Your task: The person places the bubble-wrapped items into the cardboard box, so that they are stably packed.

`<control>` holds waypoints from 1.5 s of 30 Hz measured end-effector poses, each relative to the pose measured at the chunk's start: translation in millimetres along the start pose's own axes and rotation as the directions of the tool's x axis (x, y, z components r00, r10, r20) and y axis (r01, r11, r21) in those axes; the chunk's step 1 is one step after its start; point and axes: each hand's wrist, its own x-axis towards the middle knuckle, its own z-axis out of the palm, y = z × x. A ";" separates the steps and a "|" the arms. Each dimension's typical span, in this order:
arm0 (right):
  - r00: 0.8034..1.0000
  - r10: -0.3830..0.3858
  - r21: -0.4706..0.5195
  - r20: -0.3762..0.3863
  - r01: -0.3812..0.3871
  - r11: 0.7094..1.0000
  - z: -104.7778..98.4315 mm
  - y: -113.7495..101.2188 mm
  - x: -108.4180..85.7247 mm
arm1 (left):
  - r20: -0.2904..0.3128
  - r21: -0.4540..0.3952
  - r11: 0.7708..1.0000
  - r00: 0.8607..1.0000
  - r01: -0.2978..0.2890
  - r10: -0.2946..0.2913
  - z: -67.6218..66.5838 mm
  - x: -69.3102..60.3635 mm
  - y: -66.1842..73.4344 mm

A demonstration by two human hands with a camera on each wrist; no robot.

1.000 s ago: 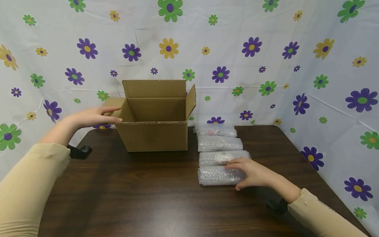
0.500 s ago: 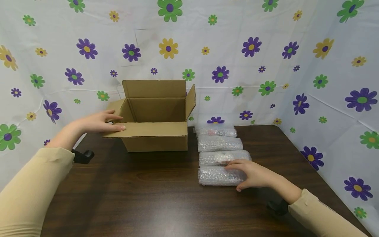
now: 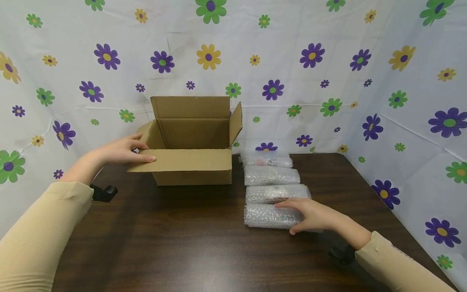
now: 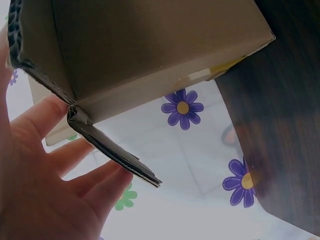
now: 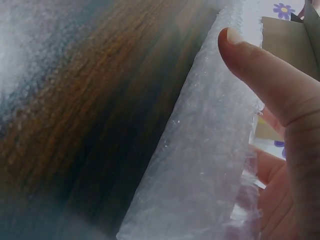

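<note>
My right hand (image 3: 311, 215) curls its fingers round the nearest bubble-wrapped roll (image 3: 268, 216), right side of the counter (image 3: 175, 243)!
Far left, my left hand (image 3: 120, 154), fingers loosely extended, touches the carton (image 3: 193, 177) at its flaps (image 3: 186, 159).

A brown cardboard box (image 3: 193, 178) stands upright on the bench (image 3: 175, 239), top open, back flap up, front flap (image 3: 184, 160) jutting out with the left hand (image 3: 116, 153) on its corner. Just to its right, four clear bubble-wrapped rolls (image 3: 271, 175) lie sideways in a column, the nearest roll (image 3: 268, 217) held at one end by the right hand (image 3: 315, 214).
</note>
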 end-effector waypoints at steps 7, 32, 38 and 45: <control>1.000 0.020 -0.004 0.007 -0.020 1.000 0.0 0.2 0.1 | -0.002 0.009 1.000 1.000 -0.004 0.004 -0.1 1.0 2.4; 1.000 0.026 0.038 0.009 -0.026 0.999 1.1 -0.1 0.3 | -0.140 0.033 0.999 0.989 -0.032 0.036 16.3 4.8 -0.1; 0.999 0.034 0.029 0.011 -0.034 0.999 1.0 -1.6 0.4 | -0.098 0.066 0.997 0.994 -0.034 0.040 16.6 8.0 0.2; 1.000 0.016 0.024 0.016 -0.017 1.000 0.3 -2.9 3.8 | -0.149 0.031 0.999 0.989 -0.019 0.024 22.6 8.0 -3.1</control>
